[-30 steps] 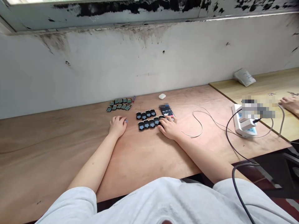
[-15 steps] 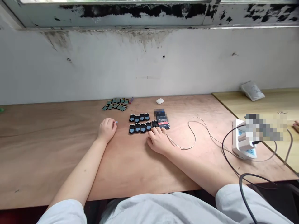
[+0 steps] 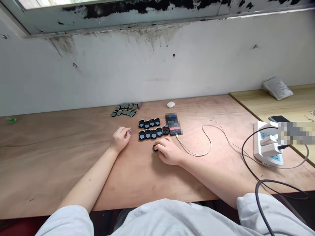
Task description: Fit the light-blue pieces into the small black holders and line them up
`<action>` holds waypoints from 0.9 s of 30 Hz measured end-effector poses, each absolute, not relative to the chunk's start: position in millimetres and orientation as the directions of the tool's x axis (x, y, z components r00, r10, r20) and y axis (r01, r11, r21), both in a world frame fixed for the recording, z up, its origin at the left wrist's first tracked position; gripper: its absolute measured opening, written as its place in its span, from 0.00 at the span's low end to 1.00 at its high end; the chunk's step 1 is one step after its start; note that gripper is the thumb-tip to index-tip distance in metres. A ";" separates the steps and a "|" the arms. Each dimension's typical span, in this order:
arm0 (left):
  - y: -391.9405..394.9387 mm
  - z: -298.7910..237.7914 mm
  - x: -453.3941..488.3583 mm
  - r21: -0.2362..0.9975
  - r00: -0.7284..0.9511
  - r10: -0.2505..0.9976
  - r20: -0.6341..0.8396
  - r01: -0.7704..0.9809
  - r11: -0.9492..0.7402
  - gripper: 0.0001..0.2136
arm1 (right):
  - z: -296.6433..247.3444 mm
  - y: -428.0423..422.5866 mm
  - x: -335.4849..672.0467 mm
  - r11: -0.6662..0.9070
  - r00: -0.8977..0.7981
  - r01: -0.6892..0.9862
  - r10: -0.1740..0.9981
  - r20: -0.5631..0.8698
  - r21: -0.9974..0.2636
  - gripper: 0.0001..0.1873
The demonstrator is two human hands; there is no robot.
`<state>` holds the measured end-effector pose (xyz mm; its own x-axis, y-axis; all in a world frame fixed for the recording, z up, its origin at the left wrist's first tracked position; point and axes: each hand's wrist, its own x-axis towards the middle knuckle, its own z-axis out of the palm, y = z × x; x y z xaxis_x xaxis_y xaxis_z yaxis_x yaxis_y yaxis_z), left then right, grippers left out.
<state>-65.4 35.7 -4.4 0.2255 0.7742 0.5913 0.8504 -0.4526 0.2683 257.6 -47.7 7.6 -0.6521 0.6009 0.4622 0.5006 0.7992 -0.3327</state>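
My right hand (image 3: 168, 151) rests on the plywood table (image 3: 61, 157), its fingers curled round a small black frame piece (image 3: 155, 148) that it holds just in front of two rows of black frame pieces (image 3: 151, 129). My left hand (image 3: 120, 137) lies left of those rows, closed on a thin blue-tipped tool (image 3: 127, 129) whose end sticks out to the right. Several small green screen modules (image 3: 125, 109) lie farther back near the wall.
A phone (image 3: 173, 126) with a white cable (image 3: 209, 139) lies right of the black pieces. A white earbud case (image 3: 170, 105) and a small red-and-blue screwdriver (image 3: 140, 105) sit near the wall. A white power strip (image 3: 268, 147) with plugs and black cables stands at right, beside a lighter second table (image 3: 270, 105).
My right hand has drawn back from the row of black pieces toward me, taking one black piece with it. My left hand has stayed closed on the tool. The view shifted slightly.
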 end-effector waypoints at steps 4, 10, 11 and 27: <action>7.2 0.1 -23.4 0.371 0.299 0.688 0.662 0.667 -0.646 0.08 | 6.5 -39.4 266.1 0.774 -0.679 0.586 0.630 0.378 -0.239 0.14; -19.5 2.4 22.0 0.453 0.403 0.635 0.659 0.462 -0.763 0.10 | -3.0 -35.5 265.7 0.743 -0.638 0.601 0.668 0.384 -0.294 0.13; -19.7 2.1 23.1 0.449 0.436 0.622 0.650 0.440 -0.778 0.10 | -4.1 -35.1 265.1 0.741 -0.633 0.592 0.670 0.387 -0.316 0.12; -15.7 -2.2 21.7 0.205 0.777 0.389 0.495 0.331 -0.921 0.15 | -0.8 -32.2 263.4 0.695 -0.617 0.555 0.712 0.336 -0.457 0.05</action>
